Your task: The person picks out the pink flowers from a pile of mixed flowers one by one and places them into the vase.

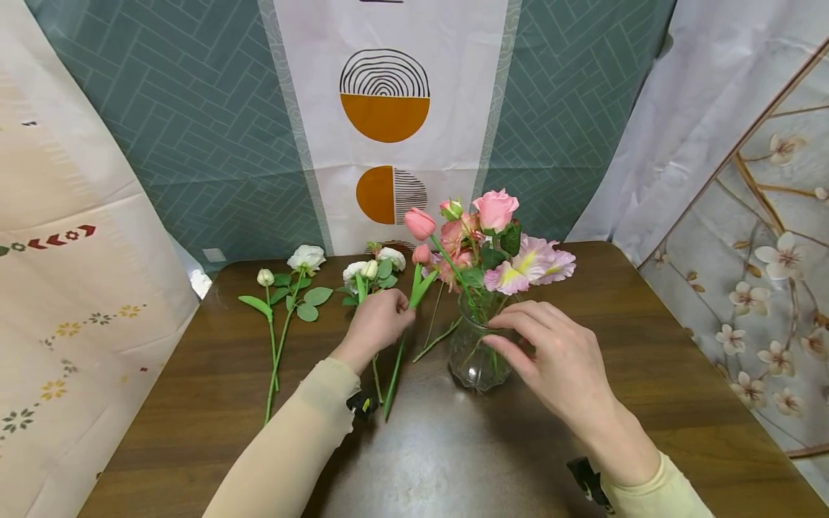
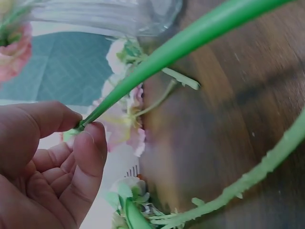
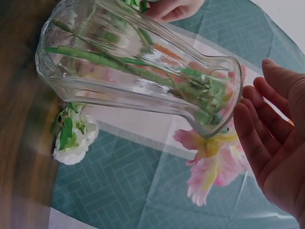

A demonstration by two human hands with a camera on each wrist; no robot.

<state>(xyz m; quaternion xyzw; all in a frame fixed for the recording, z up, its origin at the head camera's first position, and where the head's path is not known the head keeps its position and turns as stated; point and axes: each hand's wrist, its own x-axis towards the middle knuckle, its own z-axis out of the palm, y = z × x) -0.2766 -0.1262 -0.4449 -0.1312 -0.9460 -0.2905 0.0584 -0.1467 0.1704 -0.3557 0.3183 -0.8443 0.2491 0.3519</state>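
Left hand (image 1: pixel 382 318) is pinching a green-stemmed pink tulip (image 1: pixel 422 255) just left of the ribbed clear-glass vase (image 1: pixel 478 363); right hand (image 1: pixel 558 352) is holding relaxed fingers at its rim, contact unclear, where light bracing would likely steady insertion.

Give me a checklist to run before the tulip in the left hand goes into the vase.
1. Vase upright on the table: ok.
2. Tulip pinched in the left hand: ok.
3. Tulip's lower end above the vase's rim: not ok; it points down, left of the vase.
4. Right hand steadying the vase: cannot tell; its fingers are at the rim, but contact is unclear.
5. Room for another stem: cannot tell; flowers already in the vase partly hide the opening.
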